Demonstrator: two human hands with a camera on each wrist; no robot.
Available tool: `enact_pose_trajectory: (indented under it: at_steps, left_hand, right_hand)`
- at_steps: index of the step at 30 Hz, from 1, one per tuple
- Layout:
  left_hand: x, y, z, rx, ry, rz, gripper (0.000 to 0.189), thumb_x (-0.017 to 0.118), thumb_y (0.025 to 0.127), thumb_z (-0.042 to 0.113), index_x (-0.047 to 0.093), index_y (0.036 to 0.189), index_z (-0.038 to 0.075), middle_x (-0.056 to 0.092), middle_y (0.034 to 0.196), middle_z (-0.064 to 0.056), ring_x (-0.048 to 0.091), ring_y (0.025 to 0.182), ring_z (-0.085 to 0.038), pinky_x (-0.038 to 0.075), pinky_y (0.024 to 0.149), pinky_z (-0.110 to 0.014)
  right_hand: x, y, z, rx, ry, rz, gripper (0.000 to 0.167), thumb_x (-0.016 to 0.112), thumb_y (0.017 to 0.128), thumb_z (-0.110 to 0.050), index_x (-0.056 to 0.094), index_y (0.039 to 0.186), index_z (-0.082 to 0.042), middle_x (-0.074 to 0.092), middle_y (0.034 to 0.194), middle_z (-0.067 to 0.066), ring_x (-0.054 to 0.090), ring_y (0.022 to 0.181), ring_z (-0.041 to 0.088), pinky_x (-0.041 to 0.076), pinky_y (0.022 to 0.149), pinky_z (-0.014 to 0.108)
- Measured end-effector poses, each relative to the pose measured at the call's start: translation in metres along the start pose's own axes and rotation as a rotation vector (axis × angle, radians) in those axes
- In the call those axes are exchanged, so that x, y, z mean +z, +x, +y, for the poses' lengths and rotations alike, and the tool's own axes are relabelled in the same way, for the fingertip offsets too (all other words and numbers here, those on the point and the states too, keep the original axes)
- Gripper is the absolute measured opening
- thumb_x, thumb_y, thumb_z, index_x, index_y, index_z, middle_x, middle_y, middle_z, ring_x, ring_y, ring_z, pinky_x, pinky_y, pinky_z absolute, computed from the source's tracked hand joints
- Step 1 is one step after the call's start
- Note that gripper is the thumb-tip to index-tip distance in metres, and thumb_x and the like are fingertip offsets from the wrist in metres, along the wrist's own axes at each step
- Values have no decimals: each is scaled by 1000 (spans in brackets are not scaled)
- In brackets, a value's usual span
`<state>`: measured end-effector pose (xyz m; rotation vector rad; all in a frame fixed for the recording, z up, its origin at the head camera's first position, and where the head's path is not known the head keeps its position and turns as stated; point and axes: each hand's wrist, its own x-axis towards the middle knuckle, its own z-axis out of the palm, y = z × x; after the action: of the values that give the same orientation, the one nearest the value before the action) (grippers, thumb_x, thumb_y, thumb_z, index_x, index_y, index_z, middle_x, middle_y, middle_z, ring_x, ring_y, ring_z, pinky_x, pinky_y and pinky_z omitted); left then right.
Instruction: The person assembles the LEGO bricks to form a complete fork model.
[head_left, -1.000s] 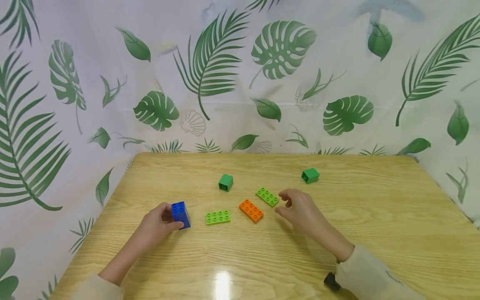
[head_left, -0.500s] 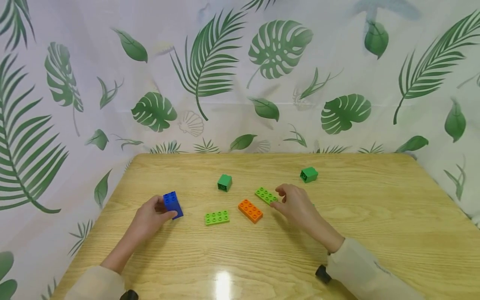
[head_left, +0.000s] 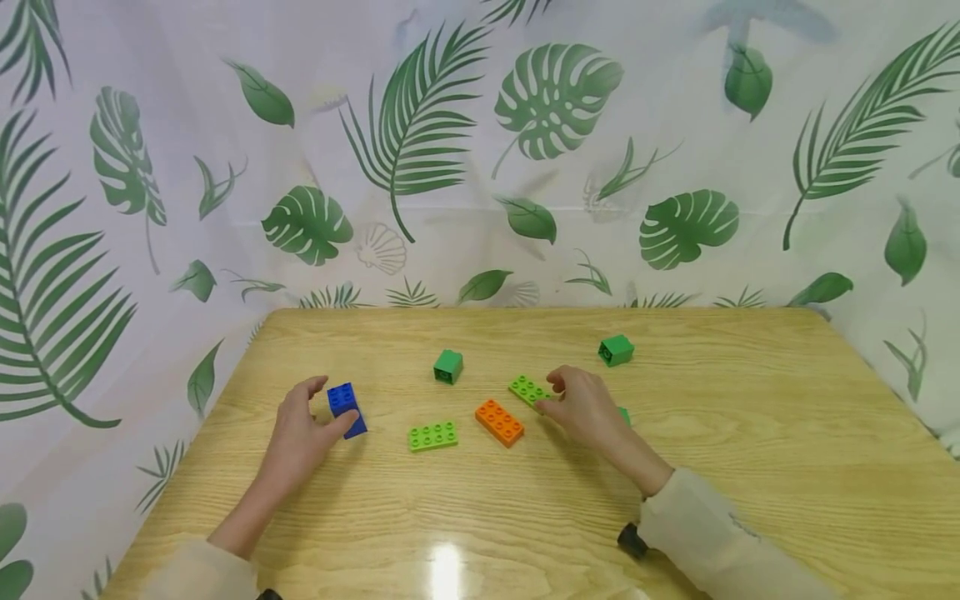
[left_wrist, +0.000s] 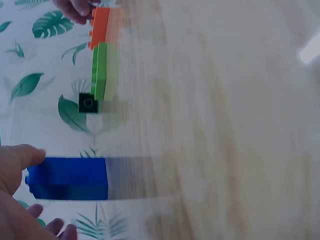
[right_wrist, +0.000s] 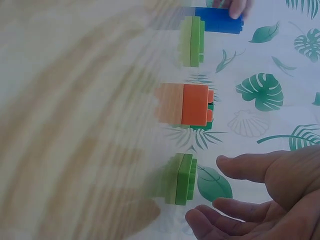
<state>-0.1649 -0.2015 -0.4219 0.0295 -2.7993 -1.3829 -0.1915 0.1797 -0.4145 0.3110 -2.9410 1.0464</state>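
Note:
In the head view a tall blue building brick [head_left: 347,410] stands upright on the table at the left. My left hand [head_left: 300,433] is beside it with fingers spread away from its side; the thumb tip overlaps its front. The left wrist view puts the thumb [left_wrist: 27,155] right at the blue brick's [left_wrist: 70,178] studded end. Farther right, my right hand [head_left: 588,408] hovers at the end of a flat lime green brick [head_left: 529,390]. Thumb and fingers of that hand [right_wrist: 270,200] stand apart near the lime brick [right_wrist: 185,179] in the right wrist view.
An orange brick [head_left: 499,422] and another lime brick [head_left: 432,437] lie between the hands. Farther back are two dark green bricks, one at the middle [head_left: 447,367] and one at the right [head_left: 616,351]. A green piece [head_left: 624,414] shows partly behind the right wrist.
My left hand has moved the blue brick left and back, then loosened its fingers from it. My right hand has shifted left, closer over the lime brick.

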Motion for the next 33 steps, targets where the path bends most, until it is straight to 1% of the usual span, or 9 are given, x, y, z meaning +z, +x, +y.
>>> enact_pose_trajectory:
  at_steps: [3, 7, 8, 10, 13, 17, 19, 28, 33]
  left_hand:
    - [5, -6, 9, 93, 9, 108, 72, 72, 97, 20, 34, 154, -2, 34, 156, -24, 27, 144, -41, 34, 112, -58]
    - [15, -12, 21, 289, 7, 231, 64, 76, 93, 8, 43, 146, -3, 42, 149, -23, 32, 141, -39, 33, 112, -57]
    - [17, -14, 24, 332, 9, 245, 63, 76, 92, 6, 44, 145, -3, 43, 148, -22, 34, 140, -39, 35, 110, -57]
    - [21, -16, 29, 383, 3, 248, 62, 77, 91, 5, 46, 144, -3, 44, 147, -22, 40, 136, -39, 40, 107, -57]
    - [29, -17, 34, 424, -13, 207, 61, 78, 91, 5, 47, 144, -2, 46, 146, -21, 46, 132, -37, 45, 103, -56]
    - [40, -17, 38, 448, -24, 138, 58, 77, 92, 5, 50, 143, 0, 51, 143, -18, 50, 128, -34, 47, 102, -51]
    - [46, -18, 41, 441, -20, 102, 57, 77, 93, 6, 52, 144, 2, 52, 142, -17, 52, 127, -33, 48, 100, -50]
    - [66, -17, 50, 306, 14, -64, 56, 77, 93, 9, 56, 144, 2, 59, 139, -13, 55, 125, -32, 50, 100, -50]
    - [72, -14, 49, 245, 54, -115, 52, 77, 94, 10, 59, 142, 3, 60, 136, -12, 56, 124, -32, 51, 98, -49]
  right_hand:
    - [1, 1, 0, 15, -5, -6, 43, 76, 94, -14, 63, 124, 14, 67, 116, 29, 67, 101, 38, 57, 84, 49]
    - [0, 1, -1, 18, -10, -7, 43, 76, 94, -13, 63, 123, 15, 66, 117, 30, 67, 101, 39, 58, 84, 49]
    - [0, 1, -1, 20, -8, -8, 43, 76, 94, -13, 63, 123, 15, 66, 118, 30, 67, 102, 40, 58, 84, 49]
    - [0, 1, -1, 22, -10, -11, 43, 77, 94, -13, 63, 123, 15, 66, 118, 31, 67, 102, 40, 58, 84, 49]
    - [1, 2, -1, 29, -12, -15, 44, 77, 94, -14, 62, 123, 15, 66, 119, 31, 67, 103, 40, 58, 84, 49]
    - [1, 2, -1, 38, -15, -19, 45, 78, 93, -14, 62, 123, 15, 66, 119, 32, 67, 104, 42, 57, 86, 50]
    - [2, 2, -1, 43, -15, -23, 45, 78, 93, -14, 62, 123, 15, 66, 120, 32, 67, 106, 42, 57, 87, 50]
    - [3, 3, 1, 41, -40, -41, 47, 78, 93, -16, 62, 124, 16, 66, 121, 31, 65, 111, 43, 56, 89, 51]
    - [4, 7, 1, 53, -67, -52, 48, 78, 93, -16, 62, 125, 16, 66, 120, 30, 64, 112, 42, 55, 91, 51]
